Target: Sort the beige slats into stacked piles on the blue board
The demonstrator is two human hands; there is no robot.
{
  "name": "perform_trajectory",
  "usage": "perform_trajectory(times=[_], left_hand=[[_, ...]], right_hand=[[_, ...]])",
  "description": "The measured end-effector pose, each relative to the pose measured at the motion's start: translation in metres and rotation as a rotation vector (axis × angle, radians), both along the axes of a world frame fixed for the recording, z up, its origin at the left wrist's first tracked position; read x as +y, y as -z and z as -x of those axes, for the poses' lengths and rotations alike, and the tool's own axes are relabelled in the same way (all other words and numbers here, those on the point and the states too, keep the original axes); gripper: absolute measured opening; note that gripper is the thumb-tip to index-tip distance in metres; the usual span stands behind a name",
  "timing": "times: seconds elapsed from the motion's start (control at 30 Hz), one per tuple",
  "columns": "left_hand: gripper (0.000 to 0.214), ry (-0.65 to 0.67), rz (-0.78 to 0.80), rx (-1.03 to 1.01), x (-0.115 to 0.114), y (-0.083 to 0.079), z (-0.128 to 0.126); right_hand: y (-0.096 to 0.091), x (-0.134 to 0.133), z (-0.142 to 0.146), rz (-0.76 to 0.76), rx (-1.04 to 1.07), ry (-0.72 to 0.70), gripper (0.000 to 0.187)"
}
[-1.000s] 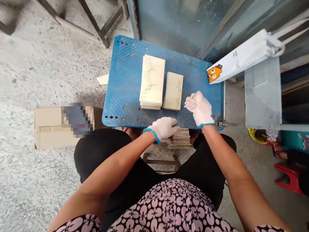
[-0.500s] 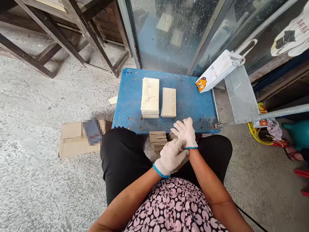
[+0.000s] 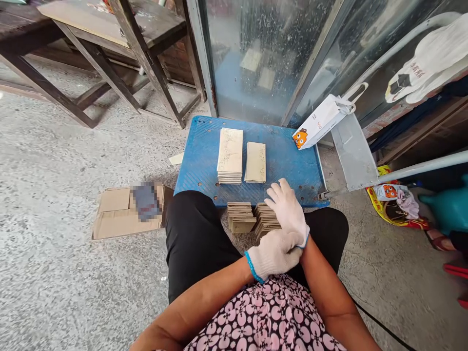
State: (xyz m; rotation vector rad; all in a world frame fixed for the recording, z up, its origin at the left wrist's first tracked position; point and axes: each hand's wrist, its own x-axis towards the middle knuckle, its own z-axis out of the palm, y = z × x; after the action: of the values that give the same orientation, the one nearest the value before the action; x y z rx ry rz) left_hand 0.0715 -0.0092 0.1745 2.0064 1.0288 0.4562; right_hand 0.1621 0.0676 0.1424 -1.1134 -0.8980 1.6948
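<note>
Both my hands wear white knit work gloves with blue cuffs. My left hand (image 3: 276, 256) is closed on the cuff of the right glove (image 3: 306, 239) at the wrist. My right hand (image 3: 288, 207) is stretched out with its fingers apart, holding nothing, close to the front edge of a blue table (image 3: 285, 156). On the table lie a taller stack of pale thin boards (image 3: 230, 153) and a lower stack of smaller boards (image 3: 256, 163). Below the table edge, between my knees, are two stacks of brown-edged boards (image 3: 241, 217), the right one (image 3: 265, 219) partly hidden by my hands.
A white paper bag (image 3: 318, 122) leans at the table's right corner, beside a grey metal panel (image 3: 353, 151). Flattened cardboard (image 3: 113, 214) lies on the floor at left. Wooden frames (image 3: 142, 63) stand behind; a glass door (image 3: 256, 63) backs the table.
My hands have come closer to my body, and my left fingers have closed on the right glove's cuff. More of the lower board stacks shows. The view has shifted slightly.
</note>
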Motion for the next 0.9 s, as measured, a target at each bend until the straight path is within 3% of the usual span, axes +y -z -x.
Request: perform_trajectory(times=[0.1,0.3,0.43,0.57,0.7,0.8,0.9], left_hand=[[0.013,0.029,-0.027,-0.02,-0.008,-0.005,-0.003],[0.013,0.057,-0.114,-0.069,-0.018,-0.007,-0.007],[0.013,0.008,-0.105,-0.011,-0.02,-0.003,-0.013],[0.017,-0.029,0.002,0.008,-0.013,0.005,-0.017],[0.023,0.036,0.173,0.053,-0.002,0.031,-0.009],[0.03,-0.028,0.315,0.401,0.006,0.062,0.004],[0.037,-0.08,0.327,0.706,0.011,0.092,0.017]], right_hand=[[-0.005,-0.008,-0.003,-0.015,0.078,-0.104,0.078],[-0.017,-0.015,-0.005,-0.108,0.111,-0.118,0.075],[-0.027,-0.018,-0.008,-0.08,0.082,-0.127,0.051],[-0.036,-0.014,-0.015,-0.022,0.013,-0.069,0.033],[-0.043,0.007,-0.024,-0.012,0.009,0.054,0.028],[-0.04,0.026,-0.033,-0.039,-0.029,0.189,0.031],[-0.026,0.038,-0.041,0.02,-0.051,0.284,0.033]])
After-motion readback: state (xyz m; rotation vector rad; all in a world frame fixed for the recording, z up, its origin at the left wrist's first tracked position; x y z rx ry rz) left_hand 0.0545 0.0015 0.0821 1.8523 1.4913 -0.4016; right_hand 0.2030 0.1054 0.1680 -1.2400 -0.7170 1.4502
